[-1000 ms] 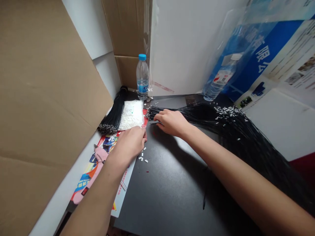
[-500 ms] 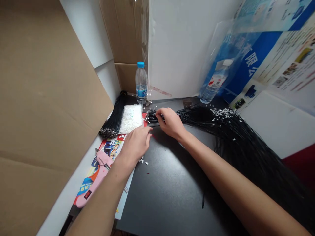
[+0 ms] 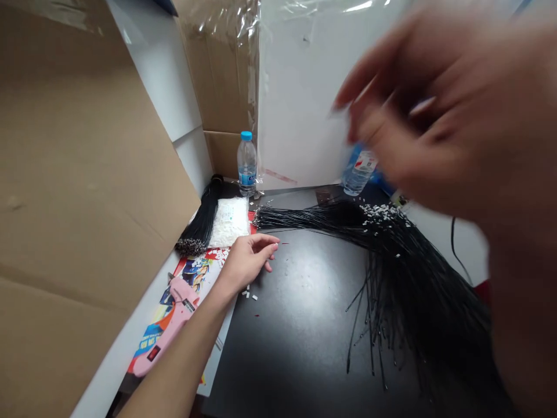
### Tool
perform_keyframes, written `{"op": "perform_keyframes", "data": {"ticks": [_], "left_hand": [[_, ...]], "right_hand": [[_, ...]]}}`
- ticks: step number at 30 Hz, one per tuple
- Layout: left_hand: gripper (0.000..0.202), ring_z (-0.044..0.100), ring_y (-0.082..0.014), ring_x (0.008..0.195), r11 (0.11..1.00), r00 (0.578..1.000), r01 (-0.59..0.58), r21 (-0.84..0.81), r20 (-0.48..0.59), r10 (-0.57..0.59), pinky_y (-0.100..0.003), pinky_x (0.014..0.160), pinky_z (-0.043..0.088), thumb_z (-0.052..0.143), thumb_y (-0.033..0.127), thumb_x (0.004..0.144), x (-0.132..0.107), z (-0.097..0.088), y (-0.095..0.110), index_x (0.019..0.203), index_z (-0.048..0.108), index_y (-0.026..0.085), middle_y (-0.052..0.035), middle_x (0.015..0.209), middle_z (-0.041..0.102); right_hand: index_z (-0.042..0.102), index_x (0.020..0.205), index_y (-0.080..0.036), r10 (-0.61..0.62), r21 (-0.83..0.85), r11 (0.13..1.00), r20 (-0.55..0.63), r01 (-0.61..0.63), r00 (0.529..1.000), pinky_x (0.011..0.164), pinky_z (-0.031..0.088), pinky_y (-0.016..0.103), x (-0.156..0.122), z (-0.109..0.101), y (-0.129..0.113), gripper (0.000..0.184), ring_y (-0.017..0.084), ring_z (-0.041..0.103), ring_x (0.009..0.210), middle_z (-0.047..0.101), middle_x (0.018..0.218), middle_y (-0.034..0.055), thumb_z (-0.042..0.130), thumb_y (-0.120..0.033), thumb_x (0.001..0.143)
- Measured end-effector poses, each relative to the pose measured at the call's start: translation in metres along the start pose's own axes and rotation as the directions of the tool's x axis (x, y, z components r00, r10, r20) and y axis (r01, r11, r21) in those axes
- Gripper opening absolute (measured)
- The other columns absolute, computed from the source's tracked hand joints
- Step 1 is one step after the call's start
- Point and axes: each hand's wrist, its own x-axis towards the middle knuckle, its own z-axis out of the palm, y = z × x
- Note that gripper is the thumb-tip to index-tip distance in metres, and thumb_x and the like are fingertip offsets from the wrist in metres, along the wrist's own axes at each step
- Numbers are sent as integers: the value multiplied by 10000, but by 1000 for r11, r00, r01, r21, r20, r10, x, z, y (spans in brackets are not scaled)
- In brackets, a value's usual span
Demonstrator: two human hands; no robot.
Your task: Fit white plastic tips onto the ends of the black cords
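Two hands are in view. The left hand [image 3: 248,261] lies open, fingers loosely curved, over the left part of the black tabletop [image 3: 300,342], just beside a few small white pieces [image 3: 249,295]. The right hand [image 3: 418,110] is raised high over the back right corner and motion-blurred; whether it is open or gripping cannot be determined. A large bundle of black cords [image 3: 322,217] lies along the back edge, metal-tipped ends pointing left, strands fanning toward the right front. At the back left corner stand a water bottle [image 3: 246,164], a bag of white pieces [image 3: 228,222] and a second black cord bundle [image 3: 202,215]. A pink glue gun [image 3: 169,328] rests on a printed sheet [image 3: 195,276] at the left edge.
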Motion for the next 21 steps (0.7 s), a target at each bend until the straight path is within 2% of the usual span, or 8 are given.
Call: {"op": "perform_keyframes", "data": {"ticks": [2, 4, 5, 8, 11, 15, 21], "left_hand": [[208, 562, -82, 482, 996, 999, 11, -90, 33, -8, -235, 533, 494, 694, 246, 811, -1, 2, 1, 970, 729, 117, 1, 718, 649], [234, 560, -82, 504, 989, 998, 10, -147, 60, -2, -231, 526, 498, 722, 262, 783, -2, 4, 1, 970, 723, 121, 1, 732, 648], [251, 562, -85, 514, 986, 997, 6, -168, 77, 7, -232, 525, 501, 734, 272, 773, -2, 5, 0, 977, 720, 126, 0, 740, 648], [271, 564, -87, 526, 980, 991, -4, -200, 130, 30, -238, 527, 511, 761, 304, 754, -3, 9, -1, 962, 714, 137, 1, 747, 646], [261, 585, -90, 546, 979, 987, 11, -203, 160, 22, -224, 507, 506, 771, 322, 753, -2, 13, -5, 919, 687, 140, -11, 766, 662], [280, 622, -104, 566, 975, 985, 36, -220, 171, 2, -213, 478, 498, 771, 338, 762, -1, 19, -9, 928, 653, 146, -41, 821, 705], [289, 649, -116, 580, 979, 995, -9, -205, 100, 30, -286, 639, 571, 761, 377, 780, -2, 24, -4, 918, 713, 128, -56, 818, 735]], "right_hand": [[679, 1006, -213, 34, -296, 954, 234, 38, 972, 703, 482, 352, -26, 27, 6, 128, 184, 585, 707, 657, 796, 35, 569, -212, 940], [677, 986, -147, 142, -370, 928, 435, 33, 889, 714, 485, 350, -57, 57, 19, 213, 218, 625, 804, 697, 866, 92, 470, -197, 986], [675, 973, -144, 173, -355, 935, 471, 7, 865, 735, 486, 342, -74, 71, 26, 229, 223, 629, 847, 708, 880, 98, 454, -197, 993], [669, 971, -163, 238, -226, 962, 402, -156, 884, 770, 480, 311, -119, 97, 43, 204, 199, 630, 861, 723, 906, 83, 470, -201, 986], [670, 937, -184, 346, -48, 936, 288, -348, 893, 705, 470, 274, -143, 107, 44, 171, 161, 624, 756, 714, 840, 46, 502, -208, 964], [684, 894, -192, 448, 131, 861, 267, -492, 854, 599, 439, 237, -148, 111, 37, 152, 125, 594, 637, 699, 751, 10, 544, -236, 934], [716, 868, -179, 571, 231, 748, 254, -622, 781, 565, 436, 228, -152, 115, 41, 190, 125, 604, 631, 699, 723, 15, 587, -314, 902]]}}
